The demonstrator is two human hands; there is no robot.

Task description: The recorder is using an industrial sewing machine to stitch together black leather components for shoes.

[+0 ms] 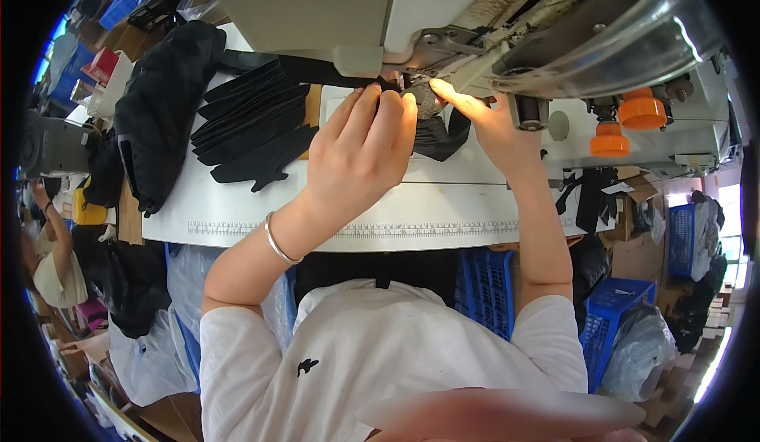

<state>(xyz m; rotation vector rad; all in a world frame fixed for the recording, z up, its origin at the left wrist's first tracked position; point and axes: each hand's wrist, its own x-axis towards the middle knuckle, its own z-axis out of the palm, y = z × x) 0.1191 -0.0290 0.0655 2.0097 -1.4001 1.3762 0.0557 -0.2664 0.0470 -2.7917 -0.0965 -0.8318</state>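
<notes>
The sewing machine stands over a white table, its lit stitching area just beyond my hands. My left hand is closed, its fingertips pressed together on a black fabric piece at the machine. To its right, my right hand stretches a finger to the round metal part by the needle area; its other fingers are partly hidden. A pleated black fabric stack hangs between my hands. Left of my left hand, several black fabric pieces lie fanned out.
A bulky black fabric bundle lies at the table's left. A ruler strip runs along the near edge. Orange knobs hang from the machine at right. Blue crates stand below, and another person's arm shows at far left.
</notes>
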